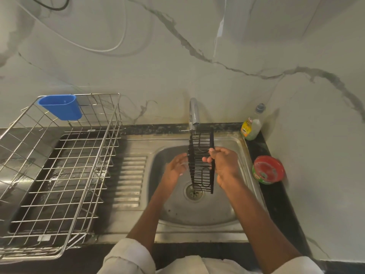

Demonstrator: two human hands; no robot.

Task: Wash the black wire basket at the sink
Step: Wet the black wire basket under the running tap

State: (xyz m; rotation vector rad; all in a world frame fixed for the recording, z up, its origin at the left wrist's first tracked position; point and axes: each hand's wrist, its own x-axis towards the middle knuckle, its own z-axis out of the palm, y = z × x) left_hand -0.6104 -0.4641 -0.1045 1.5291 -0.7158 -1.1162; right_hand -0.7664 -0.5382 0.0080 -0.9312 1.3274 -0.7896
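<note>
The black wire basket (201, 161) is gripped by the right hand (223, 165), whose thumb and fingers are curled round the wires of its right-hand side. The left hand (175, 167) is laid against the basket's left side with the fingers nearly straight; nothing is clasped by it. The basket is held on edge, long and narrow, above the steel sink (197, 214), with its lower end over the drain (194, 191) at 6 o'clock from the hands and its upper end just under the spout of the tap (193, 113) at 12 o'clock. Whether water is running cannot be told.

At 3 o'clock from the basket, on the dark counter edge (276, 204), a round red-lidded tub (268, 170) is seen. At 1 o'clock, a bottle of green dish liquid (251, 125) is stood against the marbled wall (177, 66). At 9 o'clock, the ribbed drainboard (128, 180) is found beside the bowl, and beyond it a large steel wire dish rack (59, 175) is set over a dark tray. A blue plastic cup (61, 106) is hung on the rack's far rim, at about 10 o'clock. White sleeves (126, 258) are seen rolled up on both arms at the bottom edge.
</note>
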